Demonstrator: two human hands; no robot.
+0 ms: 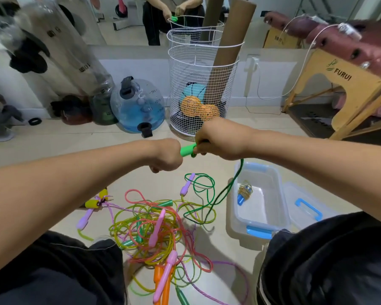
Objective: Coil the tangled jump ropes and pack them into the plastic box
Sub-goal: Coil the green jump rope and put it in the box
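Tangled jump ropes (pixel 154 234) beside plastic box (pixel 273 219) with perhaps one coiled rope (pixel 245 192)

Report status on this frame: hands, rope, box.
Both hands, left and right, grip green handles. Green rope trails into floor tangle. Plastic box open, one coiled rope inside. Nothing blocking.

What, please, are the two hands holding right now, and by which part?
Both hands, left hand and right hand, hold the bright green plastic jump-rope handle, one at each end; its dark green cord hangs down.
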